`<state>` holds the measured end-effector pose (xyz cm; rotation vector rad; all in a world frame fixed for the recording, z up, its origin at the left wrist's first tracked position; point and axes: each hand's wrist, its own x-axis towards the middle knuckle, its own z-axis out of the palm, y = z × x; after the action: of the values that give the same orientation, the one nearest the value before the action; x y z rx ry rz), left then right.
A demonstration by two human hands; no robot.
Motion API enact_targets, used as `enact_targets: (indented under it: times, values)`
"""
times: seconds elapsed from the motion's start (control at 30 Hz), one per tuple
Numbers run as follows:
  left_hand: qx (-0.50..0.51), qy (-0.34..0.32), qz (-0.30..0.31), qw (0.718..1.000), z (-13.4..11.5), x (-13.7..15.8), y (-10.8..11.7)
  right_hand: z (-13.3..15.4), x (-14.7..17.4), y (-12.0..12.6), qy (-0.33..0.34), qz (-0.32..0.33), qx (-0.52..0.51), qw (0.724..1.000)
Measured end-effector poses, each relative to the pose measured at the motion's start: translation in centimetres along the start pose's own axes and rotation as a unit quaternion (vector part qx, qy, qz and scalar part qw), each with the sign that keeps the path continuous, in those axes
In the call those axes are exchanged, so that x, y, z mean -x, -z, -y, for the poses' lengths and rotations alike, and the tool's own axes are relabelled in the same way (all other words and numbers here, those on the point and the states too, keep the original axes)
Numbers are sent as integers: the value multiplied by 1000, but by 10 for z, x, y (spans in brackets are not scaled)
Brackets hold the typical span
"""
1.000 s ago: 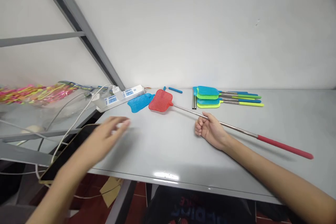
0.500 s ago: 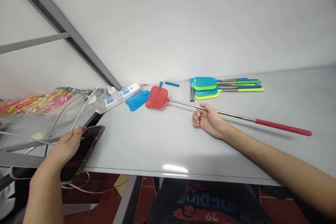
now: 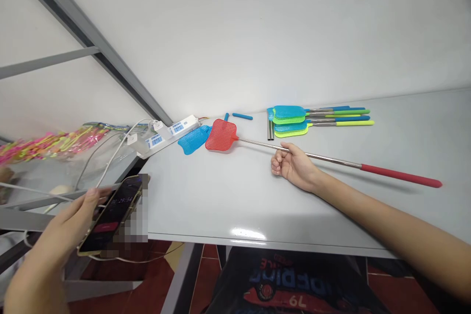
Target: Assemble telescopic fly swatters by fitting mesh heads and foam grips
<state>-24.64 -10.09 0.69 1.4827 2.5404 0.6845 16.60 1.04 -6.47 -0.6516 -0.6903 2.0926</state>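
A red fly swatter with a long metal rod and red handle lies slantwise over the grey table. My right hand is closed around the middle of its rod, fingers curled and thumb along the metal. At the lower left, my left hand grips a smartphone by its left side. The phone's screen is lit with large digits and a red button; some fingers are hidden behind it. A blue swatter head lies partly beneath the red one.
Several blue and green fly swatters are stacked by the wall, next to short metal tubes. A loose blue handle lies nearby. A power strip with chargers and cables stands left, near a metal frame and colourful bagged items.
The phone's dark screen has lit up. My left hand has shifted left and the phone has tilted slightly. My right hand keeps its hold on the red swatter.
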Motion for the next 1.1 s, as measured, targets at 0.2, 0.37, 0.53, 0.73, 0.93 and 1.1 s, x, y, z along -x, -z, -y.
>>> enact_targets:
  times: [0.2,0.37,0.53,0.73,0.93,1.1]
  values:
    - [271,-119,300,907,-120,55,-55,0,0,0,9,9,-2,1000]
    - [273,-219,342,872,-190,77,-96,0,1,-1,10,10,2,1000]
    - [416,-140,428,790,-215,59,-133,1,1,-1,17,14,1,1000]
    - [641,-22,349,683,-228,19,-158,1,1,0,24,27,0,999]
    - [676,-36,339,653,-237,19,-160,0,6,-7,34,37,17,999]
    - [733,-94,252,625,-236,28,-148,-4,10,-15,24,57,24,998]
